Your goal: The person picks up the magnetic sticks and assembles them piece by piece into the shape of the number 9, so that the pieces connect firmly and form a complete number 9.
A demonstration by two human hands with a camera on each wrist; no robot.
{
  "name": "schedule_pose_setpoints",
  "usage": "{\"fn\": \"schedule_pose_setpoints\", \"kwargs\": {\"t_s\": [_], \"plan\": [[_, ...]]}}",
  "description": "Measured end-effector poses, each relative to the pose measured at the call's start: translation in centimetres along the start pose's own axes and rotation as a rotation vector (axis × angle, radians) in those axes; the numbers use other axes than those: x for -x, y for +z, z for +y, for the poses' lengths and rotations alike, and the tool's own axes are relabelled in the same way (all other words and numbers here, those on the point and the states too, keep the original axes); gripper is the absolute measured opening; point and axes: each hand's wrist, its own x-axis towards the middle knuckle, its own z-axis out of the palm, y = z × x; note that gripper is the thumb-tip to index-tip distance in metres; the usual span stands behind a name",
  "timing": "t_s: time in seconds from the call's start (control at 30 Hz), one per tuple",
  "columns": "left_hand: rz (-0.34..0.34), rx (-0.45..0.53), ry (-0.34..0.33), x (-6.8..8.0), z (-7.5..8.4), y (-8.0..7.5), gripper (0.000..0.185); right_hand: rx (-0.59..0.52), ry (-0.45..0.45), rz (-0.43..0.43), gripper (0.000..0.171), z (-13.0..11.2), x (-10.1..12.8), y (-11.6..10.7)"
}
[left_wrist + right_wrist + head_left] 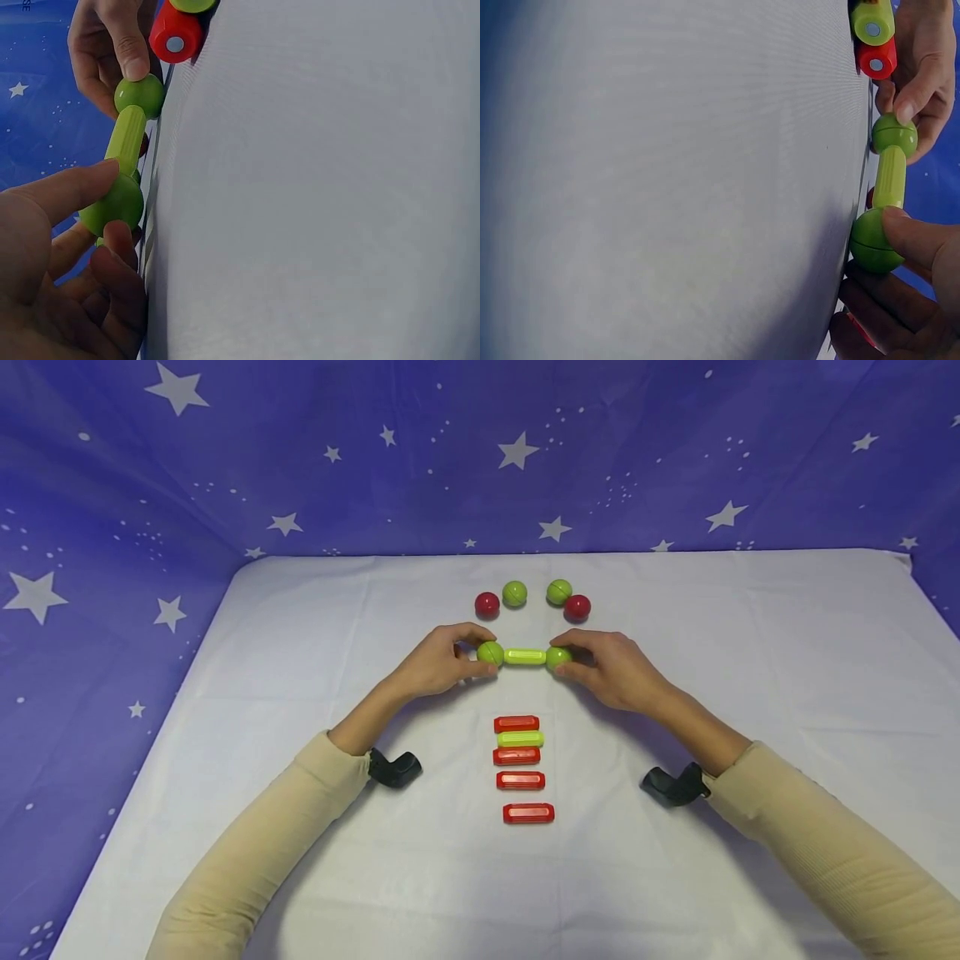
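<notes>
I pinch one green ball in each of my hands: the left green ball [491, 653] between the thumb and fingers of my left hand [446, 660], the right green ball [556, 657] likewise in my right hand [618, 672]. Between them sits the yellow-green rod [525, 657], its ends seeming to touch both balls, so the three make a small dumbbell.

I judge the step in hand to be fitting or steadying this joint at both ends. The next move would call for my hands to work evenly, keeping the balls in line with the rod; a twist or pull on one side could part a joint.

The dumbbell is out in front of me over the white-covered bench [450, 877]. Its long axis runs left to right, nearly level and roughly parallel to the bench's far edge; the two ends look alike, so neither reads as a front. Whether it rests on the cloth or is slightly lifted, I cannot tell.

Just beyond it stand two loose green balls [514, 593] and two red balls [487, 605]. Nearer me lies a column of four red rods [528, 813] and one spare yellow-green rod [521, 739], their long axes also running left to right.
</notes>
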Motion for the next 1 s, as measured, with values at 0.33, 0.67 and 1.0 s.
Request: {"fn": "schedule_pose_setpoints", "kwargs": {"t_s": [0.33, 0.67, 1.0], "plan": [[-0.002, -0.013, 0.000, 0.01, -0.17, 0.01, 0.041, 0.003, -0.002, -0.005, 0.036, -0.08, -0.05, 0.07], [0.003, -0.030, 0.009, -0.10, -0.21, 0.05, 0.041, 0.015, 0.006, -0.012, 0.037, -0.15, -0.01, -0.02], [0.007, -0.031, 0.003, 0.01, -0.29, 0.11, 0.042, 0.032, 0.005, -0.007, 0.037, -0.18, -0.06, 0.02]]}}
